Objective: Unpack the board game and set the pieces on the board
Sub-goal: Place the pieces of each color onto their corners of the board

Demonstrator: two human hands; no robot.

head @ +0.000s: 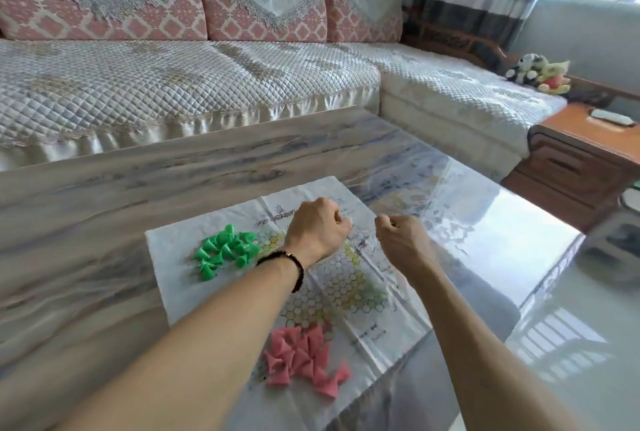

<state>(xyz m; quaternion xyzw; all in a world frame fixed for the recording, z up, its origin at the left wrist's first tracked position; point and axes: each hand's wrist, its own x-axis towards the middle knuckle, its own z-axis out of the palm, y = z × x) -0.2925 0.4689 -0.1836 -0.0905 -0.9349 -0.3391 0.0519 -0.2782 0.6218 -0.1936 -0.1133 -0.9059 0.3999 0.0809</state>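
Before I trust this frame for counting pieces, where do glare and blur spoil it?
Head view: window glare washes the glossy table on the right; both hands, left and right, are motion-blurred, their grip unclear; wide-angle bending at the edges; green pieces and pink pieces stay fairly sharp.

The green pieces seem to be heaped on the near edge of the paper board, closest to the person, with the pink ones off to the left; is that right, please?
Not quite: the two colours are swapped. In the head view the pink pieces are heaped on the near edge of the paper board, closest to the person, and the green pieces lie off to the left.
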